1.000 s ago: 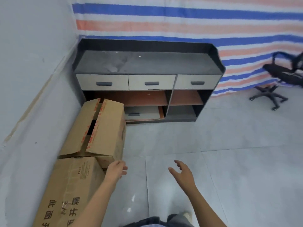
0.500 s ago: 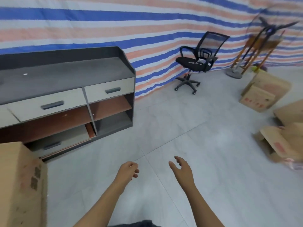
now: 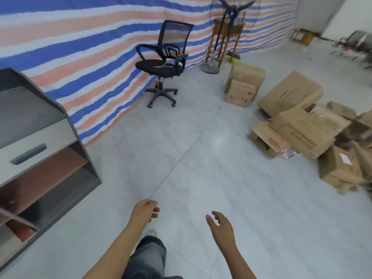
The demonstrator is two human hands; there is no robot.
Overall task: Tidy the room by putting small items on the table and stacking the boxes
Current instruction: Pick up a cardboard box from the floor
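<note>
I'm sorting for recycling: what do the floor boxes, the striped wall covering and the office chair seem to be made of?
The boxes look like brown matte cardboard, judging by the bent flaps and printed labels. The wall covering is probably woven plastic tarpaulin, since it is a wrinkled striped sheet. The office chair has a see-through black mesh back and a fabric-like seat. Its arms and base are likely plastic.

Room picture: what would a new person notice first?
Probably the big striped sheet hanging along the back, with a black office chair in front of it. Next, the messy pile of cardboard boxes on the floor at the right. The left hand and right hand hold nothing.
</note>
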